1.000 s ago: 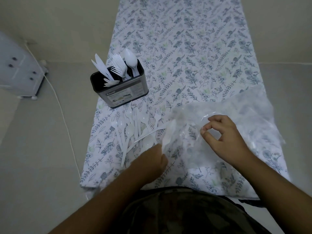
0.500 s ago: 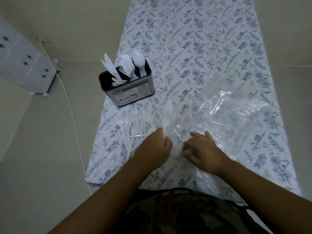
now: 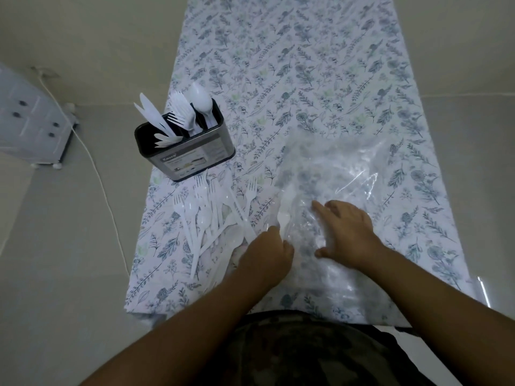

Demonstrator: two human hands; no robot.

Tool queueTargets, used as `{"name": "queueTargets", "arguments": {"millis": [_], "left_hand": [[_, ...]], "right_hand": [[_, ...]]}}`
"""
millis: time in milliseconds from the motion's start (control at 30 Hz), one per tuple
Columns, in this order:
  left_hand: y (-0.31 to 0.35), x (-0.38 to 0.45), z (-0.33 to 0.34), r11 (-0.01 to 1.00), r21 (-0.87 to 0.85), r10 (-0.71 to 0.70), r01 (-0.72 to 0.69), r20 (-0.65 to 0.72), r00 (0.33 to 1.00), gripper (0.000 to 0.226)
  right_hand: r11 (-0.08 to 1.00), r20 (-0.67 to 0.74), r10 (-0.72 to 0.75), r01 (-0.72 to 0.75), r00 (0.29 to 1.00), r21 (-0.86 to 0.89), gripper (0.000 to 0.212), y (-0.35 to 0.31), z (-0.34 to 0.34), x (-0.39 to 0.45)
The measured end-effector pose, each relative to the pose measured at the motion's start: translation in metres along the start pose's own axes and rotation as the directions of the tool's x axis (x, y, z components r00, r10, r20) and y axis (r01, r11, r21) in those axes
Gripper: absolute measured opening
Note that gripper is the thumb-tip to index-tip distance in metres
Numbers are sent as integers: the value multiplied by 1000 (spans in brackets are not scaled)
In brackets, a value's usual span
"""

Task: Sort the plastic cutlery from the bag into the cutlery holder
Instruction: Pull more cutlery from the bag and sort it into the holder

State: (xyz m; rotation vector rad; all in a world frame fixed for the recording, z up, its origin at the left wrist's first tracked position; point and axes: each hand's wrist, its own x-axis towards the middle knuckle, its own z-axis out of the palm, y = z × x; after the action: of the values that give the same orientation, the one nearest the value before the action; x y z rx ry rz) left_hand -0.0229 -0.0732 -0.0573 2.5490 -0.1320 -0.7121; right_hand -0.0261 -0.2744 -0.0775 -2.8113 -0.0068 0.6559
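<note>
Clear thin plastic bag [image 3: 342, 190] flat on floral-covered desk [image 3: 306, 79]: limp, slippery. White plastic spoon [image 3: 284, 215] light, stiff; take by handle. Left hand [image 3: 264, 254] fingers curled, pinching spoon handle at bag edge; right hand [image 3: 345, 232] fingers spread, pressing bag. Black metal cutlery holder [image 3: 192, 151] far-left, loose white cutlery pile [image 3: 211, 215] near it.

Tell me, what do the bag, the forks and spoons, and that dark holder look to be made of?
The bag looks like thin clear plastic film: the floral cloth shows through and its creases glint. The loose cutlery seems white, slightly translucent molded plastic. The cutlery holder looks like metal, perhaps tin, with a dark glossy rim and a printed paper label; plastic cannot be ruled out.
</note>
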Motion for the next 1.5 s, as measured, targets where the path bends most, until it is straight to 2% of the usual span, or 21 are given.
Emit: {"name": "queueTargets", "arguments": {"millis": [167, 233, 333, 400, 500, 600, 733, 900, 967, 1033, 1133, 1200, 1367, 1500], "left_hand": [[6, -6, -6, 997, 74, 16, -20, 55, 998, 50], [5, -10, -9, 996, 61, 65, -69, 65, 996, 39], [-3, -14, -10, 991, -31, 130, -129, 28, 991, 19], [-8, -14, -6, 986, -40, 162, -160, 27, 986, 15], [-12, -14, -3, 988, -35, 149, -148, 40, 988, 5], [-15, -14, -3, 991, -97, 99, -96, 26, 995, 15], [-17, -15, 1, 990, -140, 14, -13, 5, 1000, 20], [-12, -5, 4, 999, -26, -23, 23, -27, 999, 27], [-10, -3, 1, 999, -2, -34, 34, -27, 999, 25], [-10, -3, -2, 999, -7, -46, 46, -25, 999, 24], [-13, -6, -2, 994, -73, -83, 81, -32, 996, 20], [-14, -7, -1, 988, -118, -108, 104, -29, 994, 19], [-12, -8, -4, 964, -217, -167, 155, -40, 985, 13], [-1, -16, -3, 940, -316, -163, 128, -88, 983, 13]], "right_hand": [[999, 64, 16, -13, 998, -47, 115, -8, -12, 3], [997, 1, 22, -22, 1000, 69, 97, -16, -13, -1], [942, -153, 87, -31, 984, 335, 61, -32, -5, -9], [892, -97, 116, -61, 988, 448, 55, -40, 4, -13], [879, -58, 169, -124, 984, 461, 52, -41, 16, -15], [839, -67, 262, -193, 963, 509, 35, -42, 14, -9], [880, -67, 268, -216, 961, 424, 36, -54, 13, -4], [900, -102, 211, -153, 972, 407, 18, -49, 16, -7], [898, -109, 194, -131, 975, 420, 17, -45, 18, -10], [848, -118, 232, -141, 966, 511, 18, -42, 18, -12], [693, -134, 347, -157, 928, 703, 18, -36, 11, -16], [630, -116, 382, -167, 917, 758, 15, -33, 4, -17], [543, -91, 383, -145, 919, 827, 14, -29, 1, -20], [550, -96, 308, -95, 946, 830, 14, -36, 1, -24]]}}
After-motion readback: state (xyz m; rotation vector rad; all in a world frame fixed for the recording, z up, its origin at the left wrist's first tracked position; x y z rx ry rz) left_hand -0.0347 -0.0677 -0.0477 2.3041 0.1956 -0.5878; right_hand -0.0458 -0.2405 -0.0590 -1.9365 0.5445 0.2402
